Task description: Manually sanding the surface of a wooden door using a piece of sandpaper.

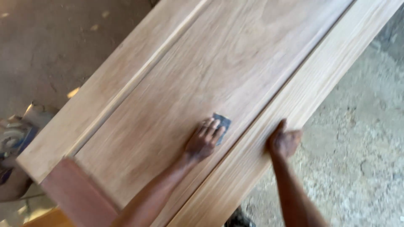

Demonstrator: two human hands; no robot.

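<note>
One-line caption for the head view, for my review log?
Left hand presses sandpaper on a pale wooden door panel; right hand grips its edge.

Bare dirt floor on the left side, brownish and packed down, with a few little patches of sunlight scattered on it. Over on the right the ground goes paler and gritty, looks like sawdust or gravel. Some blurry light-coloured clutter sits low by the left edge, can't tell what.
</note>
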